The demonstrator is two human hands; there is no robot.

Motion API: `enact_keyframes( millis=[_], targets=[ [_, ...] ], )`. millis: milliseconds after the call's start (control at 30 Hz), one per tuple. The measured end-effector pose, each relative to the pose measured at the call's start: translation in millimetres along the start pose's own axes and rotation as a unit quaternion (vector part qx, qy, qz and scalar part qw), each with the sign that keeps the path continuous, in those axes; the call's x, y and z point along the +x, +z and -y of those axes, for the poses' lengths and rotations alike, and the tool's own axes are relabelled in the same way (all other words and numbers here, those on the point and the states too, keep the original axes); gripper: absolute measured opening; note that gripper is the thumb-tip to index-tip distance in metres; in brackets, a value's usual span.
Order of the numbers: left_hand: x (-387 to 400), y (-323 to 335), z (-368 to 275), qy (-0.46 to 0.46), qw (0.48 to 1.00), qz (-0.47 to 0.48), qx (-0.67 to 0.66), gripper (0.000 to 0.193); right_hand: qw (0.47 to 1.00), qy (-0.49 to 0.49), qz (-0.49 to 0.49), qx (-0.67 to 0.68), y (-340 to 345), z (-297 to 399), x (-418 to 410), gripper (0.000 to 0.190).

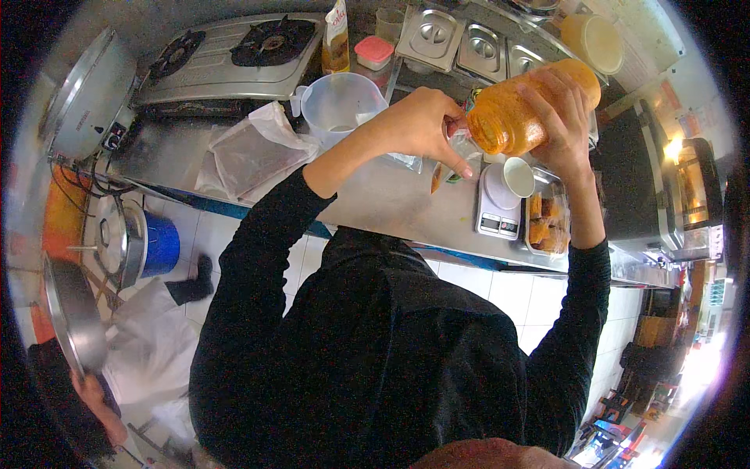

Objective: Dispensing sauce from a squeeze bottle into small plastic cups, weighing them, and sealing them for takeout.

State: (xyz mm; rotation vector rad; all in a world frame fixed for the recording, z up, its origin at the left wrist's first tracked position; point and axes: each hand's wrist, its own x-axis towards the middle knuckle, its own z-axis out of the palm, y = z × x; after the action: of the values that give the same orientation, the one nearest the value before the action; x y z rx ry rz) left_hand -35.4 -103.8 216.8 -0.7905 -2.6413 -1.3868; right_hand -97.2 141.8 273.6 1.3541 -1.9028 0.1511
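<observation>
My right hand point(559, 114) grips a clear jar point(518, 120) of orange paste or sauce. The jar is tipped on its side, mouth toward the lower left. My left hand point(419, 126) is beside that mouth, thumb spread from its curled fingers. Clear plastic film point(463, 145) shows between thumb and fingers; whether they hold it is unclear. Below the jar, a white cup point(518, 177) sits tilted on a white digital kitchen scale point(498, 218). Right of the scale, a metal tray point(548, 249) holds orange-brown pieces in clear plastic.
A translucent measuring jug point(340, 102) and a plastic-wrapped slab point(252, 152) are on the steel counter point(375, 202). Behind are a gas stove point(234, 58), a carton point(336, 44), a pink-lidded tub point(374, 51) and lidded steel pans point(430, 35). Another person's hand point(96, 387) holds a metal pan point(76, 316) at left.
</observation>
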Motion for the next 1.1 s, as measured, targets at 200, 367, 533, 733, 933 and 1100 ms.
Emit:
enact_keyframes(
  millis=[200, 367, 533, 733, 933, 1100],
  targets=[
    [2.4, 1.1, 5.2, -0.015, 1.0, 0.008, 0.013, 0.066, 1.0, -0.007, 0.006, -0.022, -4.7, 1.1, 2.2, 0.071],
    [2.8, 2.2, 6.8, -0.013, 1.0, 0.003, 0.0, 0.065, 0.999, -0.021, -0.001, -0.033, -5.5, -0.5, 5.4, 0.068],
    [3.3, 1.5, 4.3, -0.019, 1.0, 0.005, -0.002, 0.065, 0.999, -0.029, -0.001, -0.045, -9.9, 0.6, 9.6, 0.066],
    [4.4, 1.1, 3.7, -0.016, 1.0, 0.005, 0.008, 0.065, 0.999, -0.039, 0.004, -0.037, -11.9, -0.5, 12.6, 0.067],
    [5.5, 1.9, 4.6, -0.017, 1.0, 0.011, 0.001, 0.066, 0.997, -0.043, 0.018, -0.061, -16.0, -1.1, 13.7, 0.065],
    [6.8, 2.5, 3.8, -0.011, 1.0, -0.002, -0.004, 0.066, 0.994, -0.069, 0.017, -0.081, -18.3, -2.2, 16.6, 0.072]
  ],
)
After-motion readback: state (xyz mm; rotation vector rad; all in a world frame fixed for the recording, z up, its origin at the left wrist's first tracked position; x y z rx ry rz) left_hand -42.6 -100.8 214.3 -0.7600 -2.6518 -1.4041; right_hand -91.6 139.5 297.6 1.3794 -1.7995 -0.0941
